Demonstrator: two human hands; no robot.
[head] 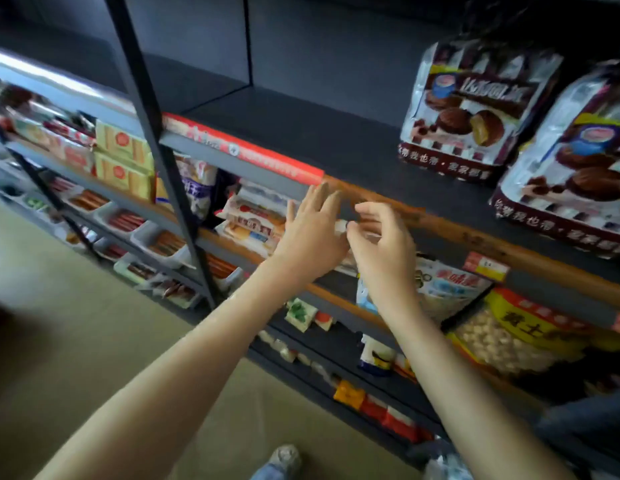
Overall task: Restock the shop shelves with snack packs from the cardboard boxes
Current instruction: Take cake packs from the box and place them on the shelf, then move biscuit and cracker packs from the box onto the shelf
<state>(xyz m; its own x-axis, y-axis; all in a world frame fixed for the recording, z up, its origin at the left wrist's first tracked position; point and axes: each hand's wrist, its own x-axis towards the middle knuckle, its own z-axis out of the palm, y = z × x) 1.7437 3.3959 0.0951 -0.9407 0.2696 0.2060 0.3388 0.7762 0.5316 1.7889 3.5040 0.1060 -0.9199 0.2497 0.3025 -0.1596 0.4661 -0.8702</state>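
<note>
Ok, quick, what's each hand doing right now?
Left hand: open, fingers spread at the shelf edge, holding nothing.
Right hand: pinching a small white item; what it is cannot be told.

Both bare hands, left and right, reach forward, fingertips meeting.

Both forearms bare up to the frame edge; no sleeve, watch, ring or glove visible on the left hand or the right hand. Fingernails short, unpainted as far as blur allows. Below, one shoe, pale grey-white and scuffed, with a blue denim trouser leg above it. More denim at lower right.
</note>
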